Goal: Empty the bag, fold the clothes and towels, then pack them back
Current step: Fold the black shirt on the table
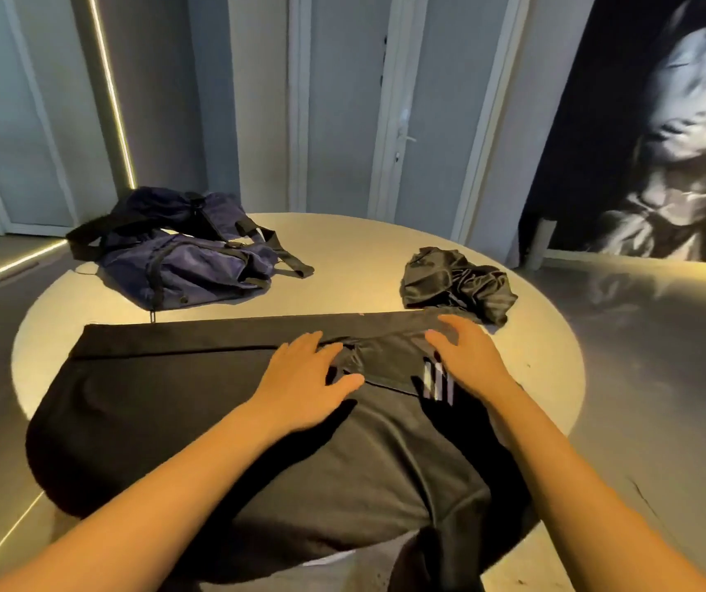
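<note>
A large black garment (197, 403) with three white stripes lies spread over the near half of the round table (364, 258) and hangs over its front edge. My left hand (304, 378) lies flat on its middle, fingers spread. My right hand (466, 356) rests flat on the cloth beside the stripes, fingers straight. A navy blue bag (180, 249) slumps at the far left of the table, its straps loose. A crumpled shiny black garment (453, 284) sits at the far right, touching the spread garment's far edge.
The table stands on a grey floor with lit strips at the left. Pale doors and wall panels rise behind it. A dark wall picture fills the right side.
</note>
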Tool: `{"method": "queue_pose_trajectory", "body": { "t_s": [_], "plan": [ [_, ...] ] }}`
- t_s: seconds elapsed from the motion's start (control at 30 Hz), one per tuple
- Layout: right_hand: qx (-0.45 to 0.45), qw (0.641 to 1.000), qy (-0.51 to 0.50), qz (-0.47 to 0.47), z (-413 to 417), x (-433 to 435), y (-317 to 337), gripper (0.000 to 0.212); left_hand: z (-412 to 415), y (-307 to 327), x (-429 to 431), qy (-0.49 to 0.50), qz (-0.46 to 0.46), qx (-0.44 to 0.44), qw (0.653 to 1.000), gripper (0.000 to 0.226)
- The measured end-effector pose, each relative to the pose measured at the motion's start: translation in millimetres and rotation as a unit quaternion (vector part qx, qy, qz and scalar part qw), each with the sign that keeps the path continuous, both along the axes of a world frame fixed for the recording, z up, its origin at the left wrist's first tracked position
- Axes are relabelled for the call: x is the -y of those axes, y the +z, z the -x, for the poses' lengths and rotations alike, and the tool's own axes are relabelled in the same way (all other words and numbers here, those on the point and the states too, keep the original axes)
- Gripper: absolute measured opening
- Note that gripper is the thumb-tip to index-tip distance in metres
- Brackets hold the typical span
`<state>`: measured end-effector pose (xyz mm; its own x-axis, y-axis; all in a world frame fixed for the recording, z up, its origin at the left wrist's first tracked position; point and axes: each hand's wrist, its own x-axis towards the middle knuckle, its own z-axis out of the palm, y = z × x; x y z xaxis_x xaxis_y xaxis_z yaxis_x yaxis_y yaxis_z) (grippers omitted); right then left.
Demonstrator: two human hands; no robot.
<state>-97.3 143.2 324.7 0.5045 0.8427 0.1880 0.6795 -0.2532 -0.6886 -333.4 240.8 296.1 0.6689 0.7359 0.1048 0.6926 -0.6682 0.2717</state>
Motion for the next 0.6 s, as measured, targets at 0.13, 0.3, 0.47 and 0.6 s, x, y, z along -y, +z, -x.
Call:
{"method": "queue_pose_trajectory", "body": {
  "t_s": [0.13,0.3,0.47,0.6],
  "plan": [
    [-0.071,0.98,-0.148,-0.11,-29,91,-14,0.026,-54,-8,60,-0.122,0.029,-0.013,0.992,0.078],
    [-0.171,0.913,-0.314,-0.194,-31,171,-74,0.012,-87,-35,91,-0.153,0.002,-0.088,0.984,0.082],
    [-0.447,0.849,-0.235,-0.156,-16,181,-127,0.019,-86,-51,92,-0.152,0.008,-0.085,0.985,0.084],
    [-0.616,0.764,-0.105,-0.161,9,191,-126,0.023,-86,-53,92,-0.149,0.005,-0.071,0.986,0.084]
  ]
}}
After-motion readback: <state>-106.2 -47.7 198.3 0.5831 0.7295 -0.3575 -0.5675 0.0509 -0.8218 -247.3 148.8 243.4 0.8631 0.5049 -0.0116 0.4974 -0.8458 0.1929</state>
